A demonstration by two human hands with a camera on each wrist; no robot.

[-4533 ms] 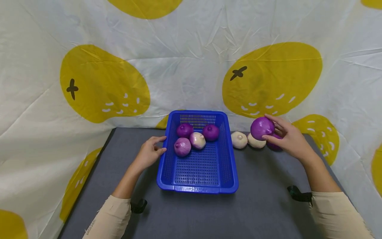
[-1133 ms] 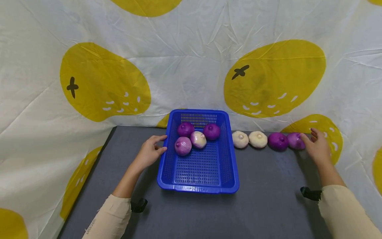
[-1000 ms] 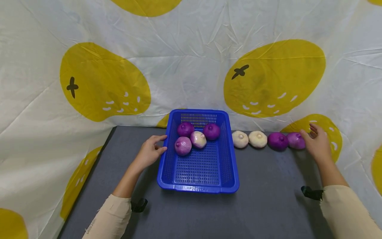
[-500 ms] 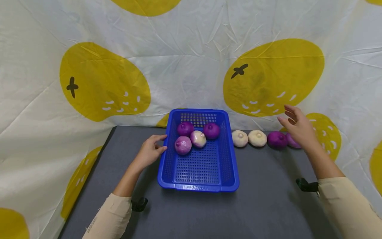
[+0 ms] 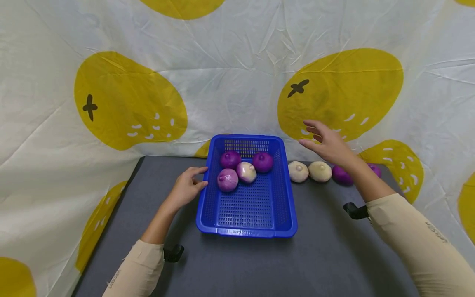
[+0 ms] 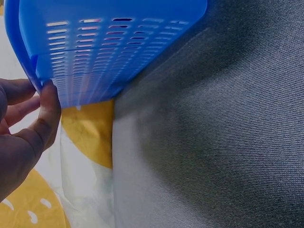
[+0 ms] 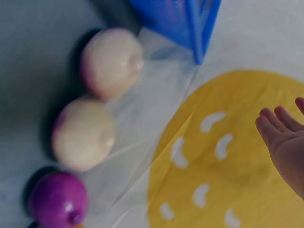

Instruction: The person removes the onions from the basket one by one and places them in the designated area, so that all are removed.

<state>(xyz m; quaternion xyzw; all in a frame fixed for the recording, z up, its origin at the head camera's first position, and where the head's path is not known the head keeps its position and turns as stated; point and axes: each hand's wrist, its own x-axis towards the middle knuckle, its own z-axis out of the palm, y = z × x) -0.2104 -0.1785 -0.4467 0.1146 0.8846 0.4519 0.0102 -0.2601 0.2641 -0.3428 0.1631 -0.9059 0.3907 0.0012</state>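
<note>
My left hand [image 5: 185,189] pinches the left rim of a blue plastic basket [image 5: 245,232] between thumb and fingers; the left wrist view shows the thumb [image 6: 49,102] against the outer wall. Inside the basket sit several onions: a light purple onion [image 5: 227,180], a white-and-purple onion [image 5: 246,172] and dark purple ones [image 5: 262,162]. My right hand [image 5: 328,144] is raised with nothing in it, fingers loosely spread, just right of the basket. Beneath and behind it runs a row of two pale onions [image 5: 320,171] and two purple onions [image 5: 342,175], these partly hidden by the forearm.
Dark grey cloth covers the table [image 5: 237,264]. A white curtain [image 5: 230,90] with yellow fruit prints hangs close behind the basket and the row. The nearest pale onion [image 5: 298,171] lies right beside the basket's right wall.
Earlier my right hand held a purple onion above the row; that onion now lies at the right end. The hand let go, lifted and moved left. My left hand stayed on the rim.
</note>
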